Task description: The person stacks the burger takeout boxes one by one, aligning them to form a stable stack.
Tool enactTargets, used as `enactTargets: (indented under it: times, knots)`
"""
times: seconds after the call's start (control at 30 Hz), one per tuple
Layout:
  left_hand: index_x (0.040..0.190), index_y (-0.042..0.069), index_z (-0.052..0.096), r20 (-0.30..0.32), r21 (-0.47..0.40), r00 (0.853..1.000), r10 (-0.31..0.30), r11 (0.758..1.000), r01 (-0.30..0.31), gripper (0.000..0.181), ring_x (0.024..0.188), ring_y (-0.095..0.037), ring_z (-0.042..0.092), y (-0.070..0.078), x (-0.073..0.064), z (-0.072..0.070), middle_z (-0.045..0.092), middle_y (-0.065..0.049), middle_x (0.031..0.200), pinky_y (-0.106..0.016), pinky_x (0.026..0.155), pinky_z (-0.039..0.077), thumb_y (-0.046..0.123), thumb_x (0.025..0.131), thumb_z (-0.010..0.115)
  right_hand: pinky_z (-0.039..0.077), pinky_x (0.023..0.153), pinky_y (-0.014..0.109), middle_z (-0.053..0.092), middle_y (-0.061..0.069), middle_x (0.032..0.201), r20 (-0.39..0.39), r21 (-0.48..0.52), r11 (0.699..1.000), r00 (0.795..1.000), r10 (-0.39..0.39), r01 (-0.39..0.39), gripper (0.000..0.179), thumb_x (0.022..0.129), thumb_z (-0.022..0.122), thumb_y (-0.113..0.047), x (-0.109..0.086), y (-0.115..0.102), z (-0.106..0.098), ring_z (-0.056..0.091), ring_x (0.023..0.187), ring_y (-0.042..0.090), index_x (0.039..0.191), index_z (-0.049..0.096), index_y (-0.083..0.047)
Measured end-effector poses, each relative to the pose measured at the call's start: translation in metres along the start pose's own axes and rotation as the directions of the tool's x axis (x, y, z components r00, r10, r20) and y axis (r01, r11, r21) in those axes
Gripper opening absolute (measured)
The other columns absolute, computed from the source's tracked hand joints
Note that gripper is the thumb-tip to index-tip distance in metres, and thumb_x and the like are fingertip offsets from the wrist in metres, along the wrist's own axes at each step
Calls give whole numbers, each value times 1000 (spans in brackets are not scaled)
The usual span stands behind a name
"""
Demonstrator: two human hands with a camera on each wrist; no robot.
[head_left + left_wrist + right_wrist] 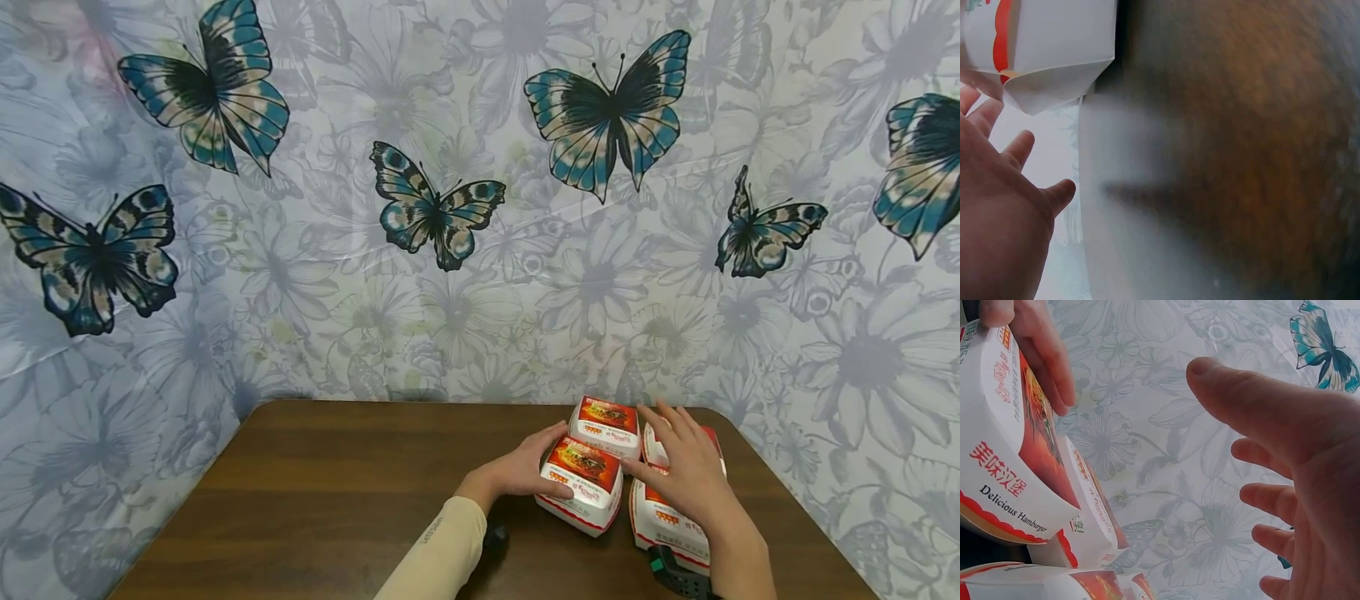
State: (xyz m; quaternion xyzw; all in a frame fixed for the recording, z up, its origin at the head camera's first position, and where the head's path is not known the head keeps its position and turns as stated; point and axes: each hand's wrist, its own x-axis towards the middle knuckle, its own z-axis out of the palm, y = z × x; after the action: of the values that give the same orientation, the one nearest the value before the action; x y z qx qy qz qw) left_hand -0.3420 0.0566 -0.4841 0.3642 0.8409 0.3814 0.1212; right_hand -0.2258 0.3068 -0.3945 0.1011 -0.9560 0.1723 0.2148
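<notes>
Several white hamburger boxes with red tops stand grouped at the table's right. My left hand (521,467) grips the front left box (585,483) at its left side, thumb near the front and fingers toward the back. Behind it sits the back left box (606,423). Over the right pair my right hand (686,471) is spread, partly hiding the back right box (652,446) and front right box (667,529). In the right wrist view, that right hand (1310,456) holds nothing. The left wrist view has the gripped box (1060,37) at upper left, covering some fingertips.
The brown wooden table (360,475) extends left of the boxes. A cloth with flowers and butterflies (465,317) hangs behind its back edge. A black band (678,575) circles my right wrist, close to the front right box.
</notes>
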Motion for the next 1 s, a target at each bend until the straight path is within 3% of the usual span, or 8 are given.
enactTargets:
  times: [0.4,0.73,1.0]
  knots:
    - [155,21,33,-38,85,998,55,995,-52,95,145,-16,31,7,-4,4,32,3,157,-37,117,35,46,77,83,28,103,75,39,27,153,-15,-6,1000,1000,-15,15,77,83,78,-45,-3,4,-2,31,138,56,146,48,-10]
    - [156,20,30,-54,87,999,-2,996,6,102,144,-15,32,11,-13,3,28,2,158,-34,116,37,48,75,85,24,103,74,39,31,150,-55,12,1000,998,-6,7,70,84,78,-40,-4,13,-5,28,136,59,141,52,-7]
    - [157,16,28,-103,42,993,-58,997,62,105,142,-19,36,4,-31,3,26,-1,158,-37,113,40,51,76,84,19,104,76,33,34,152,0,79,995,998,65,-64,74,88,74,-40,-11,30,-15,24,137,62,145,46,-3]
